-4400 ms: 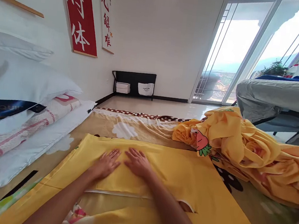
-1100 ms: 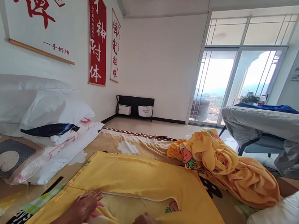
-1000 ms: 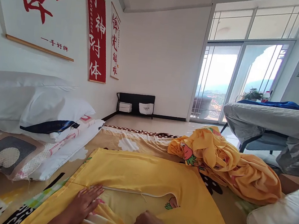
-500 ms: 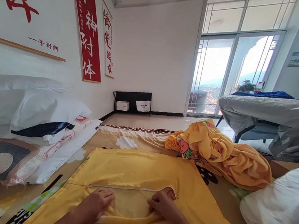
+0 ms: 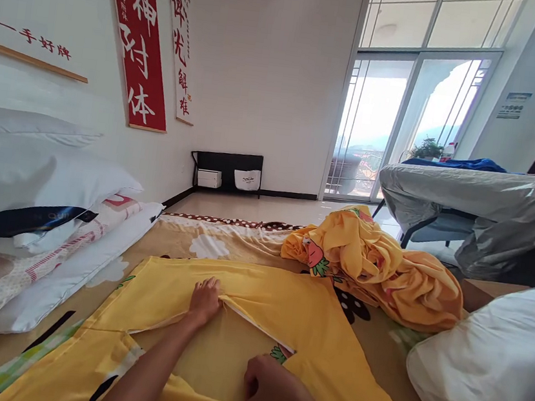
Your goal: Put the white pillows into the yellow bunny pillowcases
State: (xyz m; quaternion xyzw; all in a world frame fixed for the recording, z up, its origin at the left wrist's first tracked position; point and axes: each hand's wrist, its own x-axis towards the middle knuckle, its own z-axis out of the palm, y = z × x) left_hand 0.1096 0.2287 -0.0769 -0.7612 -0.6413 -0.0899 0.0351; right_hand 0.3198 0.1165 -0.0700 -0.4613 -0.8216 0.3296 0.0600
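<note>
A yellow quilt cover [image 5: 338, 378] lies spread flat, with a white-edged slit gaping wide in its middle. Its pale inner side shows through the gap, and a green carrot-top print peeks out at the right corner. My left hand [image 5: 206, 300] is closed on the far edge of the slit, pulling it up to a peak. Nearer to me, my right hand [image 5: 274, 387] is curled with its fingers closed at the near edge, gripping the cloth there.
Crumpled orange-yellow bedding [image 5: 372, 259] with carrot prints is heaped at the far right. A white pillow [image 5: 487, 357] lies on the right, and stacked white pillows [image 5: 46, 173] on the left. Beyond stand a plastic-covered table [image 5: 473, 193] and a chair [image 5: 439, 228].
My left hand has moved from the near edge to the far edge and pushed it away. The slit gapes wider. My right hand has come slightly nearer and left. The view has shifted right.
</note>
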